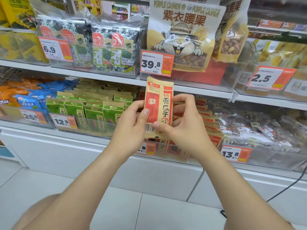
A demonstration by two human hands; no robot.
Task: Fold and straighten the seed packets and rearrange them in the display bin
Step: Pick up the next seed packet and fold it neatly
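white tiled floor (pixel 157 213), shop shelving with a plain white base panel (pixel 83 155), white shelf board (pixel 41 68) running across above, black cable (pixel 282 192) trailing down at right, blurred aisle (pixel 120 10) far behind

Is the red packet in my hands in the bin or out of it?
Out. The left hand and right hand pinch the packet upright above the bin of red packets.
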